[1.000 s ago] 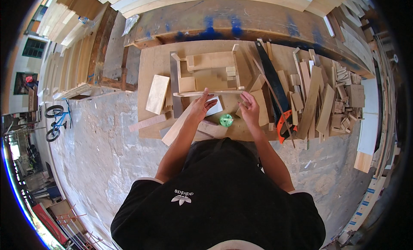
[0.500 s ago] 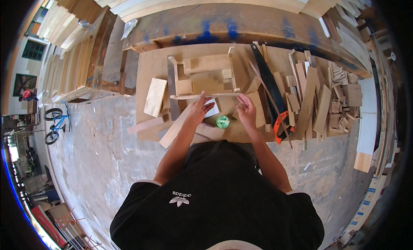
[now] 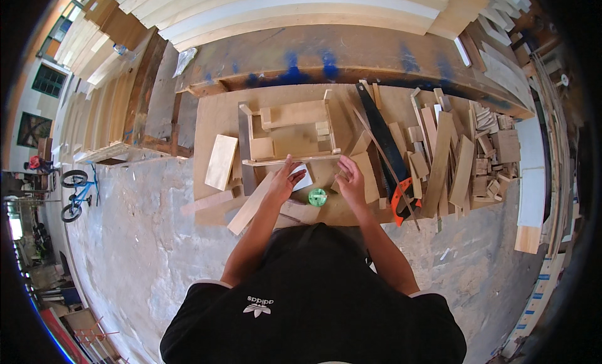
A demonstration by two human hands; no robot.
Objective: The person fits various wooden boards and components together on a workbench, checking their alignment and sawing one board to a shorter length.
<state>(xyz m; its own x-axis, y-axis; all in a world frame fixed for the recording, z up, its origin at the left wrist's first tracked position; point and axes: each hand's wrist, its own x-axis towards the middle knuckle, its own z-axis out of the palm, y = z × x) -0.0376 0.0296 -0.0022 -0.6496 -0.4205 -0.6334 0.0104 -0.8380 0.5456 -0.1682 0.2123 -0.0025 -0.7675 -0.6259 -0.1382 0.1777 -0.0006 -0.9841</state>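
Observation:
A small wooden frame [image 3: 326, 158] of pale strips, with short posts at its corners, lies on the brown work board [image 3: 204, 113]. Several wooden blocks sit inside it. At its near rail, my left hand [image 3: 283, 181] has its fingers stretched out, the tips touching or almost touching the strip. My right hand [image 3: 351, 179] is by the rail's right end, fingers apart and slightly bent, with nothing visible in them. Between my hands lie a white piece [image 3: 303, 176] and a round green object [image 3: 318, 197]. A wooden plank [image 3: 252, 203] rests beside my left forearm.
Right of the frame lies a handsaw [image 3: 401, 198] with an orange and black handle, a thin strip across it. Beyond it are heaps of wood offcuts [image 3: 464, 169]. A pale block [image 3: 221, 162] lies left. A low paint-stained bench [image 3: 276, 53] stands behind, with long boards [image 3: 295, 6] above.
The whole scene sits lower in the picture, as the view has tilted. My hands keep nearly the same places at the frame's near rail.

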